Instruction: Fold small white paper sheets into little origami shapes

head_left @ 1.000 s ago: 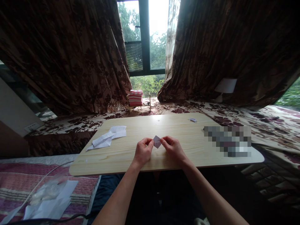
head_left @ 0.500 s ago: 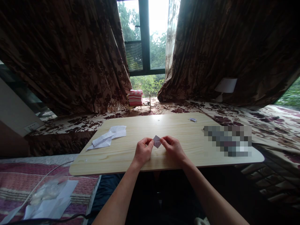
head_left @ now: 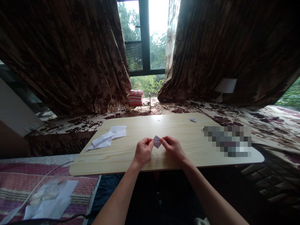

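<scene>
A small diamond-shaped folded paper (head_left: 157,141) is pinched between both hands just above the light wooden table (head_left: 131,156). My left hand (head_left: 143,151) grips its left corner with curled fingers. My right hand (head_left: 172,148) grips the right corner the same way. Both wrists rest near the table's front edge.
White paper strips (head_left: 107,137) lie on the table's left part, and a tiny paper scrap (head_left: 192,119) sits at the far right. A blurred patch (head_left: 227,140) covers the table's right end. Plastic and paper (head_left: 48,200) lie on a striped blanket at lower left. Floral curtains and a window stand behind.
</scene>
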`<state>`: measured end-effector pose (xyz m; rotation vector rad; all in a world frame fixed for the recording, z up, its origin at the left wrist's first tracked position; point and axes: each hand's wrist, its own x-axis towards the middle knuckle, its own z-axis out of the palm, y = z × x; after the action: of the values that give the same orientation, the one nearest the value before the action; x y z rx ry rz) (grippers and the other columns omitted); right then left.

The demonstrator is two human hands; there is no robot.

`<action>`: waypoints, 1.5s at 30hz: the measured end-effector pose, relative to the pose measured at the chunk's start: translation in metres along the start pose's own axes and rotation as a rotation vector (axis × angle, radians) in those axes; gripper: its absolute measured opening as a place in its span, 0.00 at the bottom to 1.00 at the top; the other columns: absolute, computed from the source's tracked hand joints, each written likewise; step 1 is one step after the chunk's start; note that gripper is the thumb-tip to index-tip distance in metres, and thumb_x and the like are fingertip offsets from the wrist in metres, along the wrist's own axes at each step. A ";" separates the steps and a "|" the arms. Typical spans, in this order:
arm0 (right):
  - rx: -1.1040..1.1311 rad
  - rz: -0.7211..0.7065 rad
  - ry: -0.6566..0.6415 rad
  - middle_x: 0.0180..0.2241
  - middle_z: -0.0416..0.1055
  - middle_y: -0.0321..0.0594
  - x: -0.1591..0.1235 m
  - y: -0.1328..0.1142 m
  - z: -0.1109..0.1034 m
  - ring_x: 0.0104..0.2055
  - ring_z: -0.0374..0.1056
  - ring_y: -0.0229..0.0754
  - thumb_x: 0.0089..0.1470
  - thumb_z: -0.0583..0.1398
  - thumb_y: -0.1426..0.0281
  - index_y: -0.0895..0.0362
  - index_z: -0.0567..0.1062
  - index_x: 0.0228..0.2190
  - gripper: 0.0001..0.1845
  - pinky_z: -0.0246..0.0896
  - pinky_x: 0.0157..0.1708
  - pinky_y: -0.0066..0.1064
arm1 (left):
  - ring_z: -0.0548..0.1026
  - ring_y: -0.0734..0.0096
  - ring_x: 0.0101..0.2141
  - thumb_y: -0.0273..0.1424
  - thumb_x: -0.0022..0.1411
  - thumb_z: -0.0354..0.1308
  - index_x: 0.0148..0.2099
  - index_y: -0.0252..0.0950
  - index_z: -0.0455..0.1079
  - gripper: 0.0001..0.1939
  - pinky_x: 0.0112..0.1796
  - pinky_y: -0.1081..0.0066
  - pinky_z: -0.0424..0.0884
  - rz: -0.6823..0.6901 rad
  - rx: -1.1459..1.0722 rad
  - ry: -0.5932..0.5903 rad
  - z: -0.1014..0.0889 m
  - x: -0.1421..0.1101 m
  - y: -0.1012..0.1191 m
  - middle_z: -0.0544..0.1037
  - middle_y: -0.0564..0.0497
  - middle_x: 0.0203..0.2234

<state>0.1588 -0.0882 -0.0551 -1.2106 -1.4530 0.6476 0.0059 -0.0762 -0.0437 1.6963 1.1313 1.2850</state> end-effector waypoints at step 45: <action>-0.013 0.001 0.011 0.22 0.71 0.39 -0.002 -0.006 -0.001 0.25 0.65 0.40 0.50 0.57 0.59 0.58 0.73 0.24 0.15 0.59 0.27 0.30 | 0.72 0.68 0.30 0.32 0.56 0.55 0.30 0.32 0.72 0.09 0.35 0.71 0.66 0.000 0.022 -0.001 -0.001 -0.001 0.005 0.77 0.48 0.25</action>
<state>0.1572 -0.0919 -0.0503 -1.2232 -1.4492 0.6328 0.0061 -0.0793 -0.0396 1.7126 1.1494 1.2761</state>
